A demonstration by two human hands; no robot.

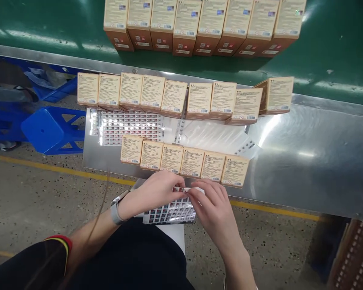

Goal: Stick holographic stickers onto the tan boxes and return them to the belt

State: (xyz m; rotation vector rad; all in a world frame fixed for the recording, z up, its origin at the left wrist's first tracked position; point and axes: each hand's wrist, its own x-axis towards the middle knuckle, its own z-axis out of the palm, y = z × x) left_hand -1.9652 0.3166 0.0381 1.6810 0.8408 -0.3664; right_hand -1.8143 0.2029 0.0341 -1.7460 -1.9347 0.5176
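My left hand (163, 188) is closed on a sheet of small printed stickers (172, 213), its top strip bent up between thumb and fingers. The thumb and forefinger of my right hand (210, 201) are pinched together at that strip's edge, right beside the left fingertips. What the right fingertips hold is too small to make out. The sheet lies over my lap, at the near side of the metal table. Just beyond my hands stands a row of several cream and brown boxes (192, 162), with printed text on top.
A second row of similar boxes (131, 89) stands farther back on the metal table (314, 161). More sticker sheets (133, 125) and clear plastic sheets (211, 133) lie between the rows. Taller boxes (186, 20) stand on the green belt (63, 24). A blue stool (45, 129) is at left.
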